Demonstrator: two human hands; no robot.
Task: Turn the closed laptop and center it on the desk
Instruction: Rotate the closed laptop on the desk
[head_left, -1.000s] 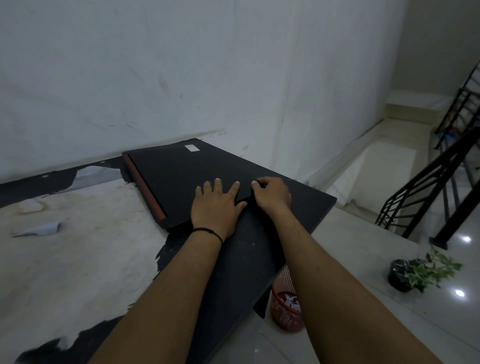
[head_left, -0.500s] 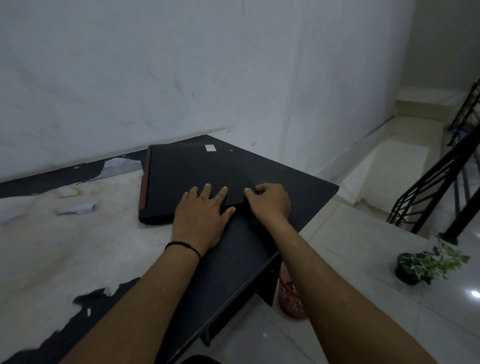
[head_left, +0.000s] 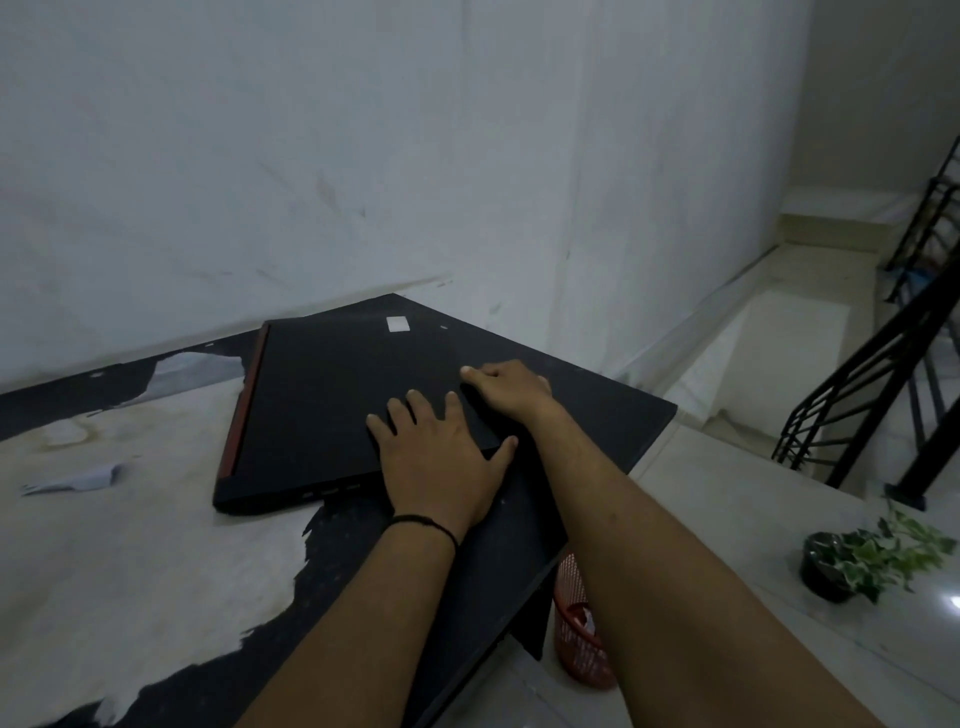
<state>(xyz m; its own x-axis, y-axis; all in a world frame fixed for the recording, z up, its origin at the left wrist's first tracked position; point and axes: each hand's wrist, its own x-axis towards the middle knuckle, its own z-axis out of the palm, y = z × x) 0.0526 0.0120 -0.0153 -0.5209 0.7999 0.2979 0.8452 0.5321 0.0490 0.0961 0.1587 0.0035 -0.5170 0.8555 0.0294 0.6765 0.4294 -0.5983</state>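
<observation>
A closed black laptop (head_left: 322, 405) with a red strip along its left edge and a small white sticker on the lid lies at the right end of the desk (head_left: 104, 571). My left hand (head_left: 441, 457) lies flat on the lid's near right corner, fingers spread, thumb hooked over the corner. My right hand (head_left: 511, 389) grips the laptop's right edge, fingers curled on top. The desk's black surface is peeled, showing pale board underneath.
A white wall runs close behind the desk. A scrap of pale paper (head_left: 78, 479) lies on the desk at left. A red mesh bin (head_left: 579, 629) stands under the right corner. A potted plant (head_left: 862, 561) and a black stair railing (head_left: 883, 374) are on the right.
The laptop has turned counter-clockwise under both hands: its red edge now runs almost straight away from me and its near side faces me. My hands stayed on the near right corner.
</observation>
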